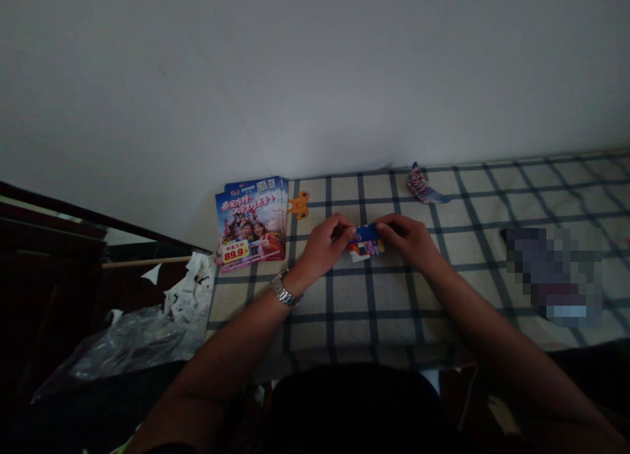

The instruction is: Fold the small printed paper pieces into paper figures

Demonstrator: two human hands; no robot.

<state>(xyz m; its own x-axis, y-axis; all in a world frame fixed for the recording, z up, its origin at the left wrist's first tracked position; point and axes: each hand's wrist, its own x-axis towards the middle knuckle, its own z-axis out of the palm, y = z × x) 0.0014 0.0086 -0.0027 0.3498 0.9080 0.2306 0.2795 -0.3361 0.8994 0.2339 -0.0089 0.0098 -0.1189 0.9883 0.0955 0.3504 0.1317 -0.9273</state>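
A: Where are the hands?
B: The left hand (325, 247) and right hand (406, 241) sit close together, knuckles up, fingers curled inward, pinching.
A: And the arms?
B: The left forearm (231, 342) and right forearm (492, 329) angle inward from below.

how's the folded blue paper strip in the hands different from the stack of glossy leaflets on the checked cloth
The folded blue paper strip is much smaller than the fanned stack of glossy leaflets. The strip is pinched between the left hand and right hand, while the stack lies untouched on the checked cloth. The strip is folded; the leaflets lie flat. Both are colour-printed paper with blue in it.
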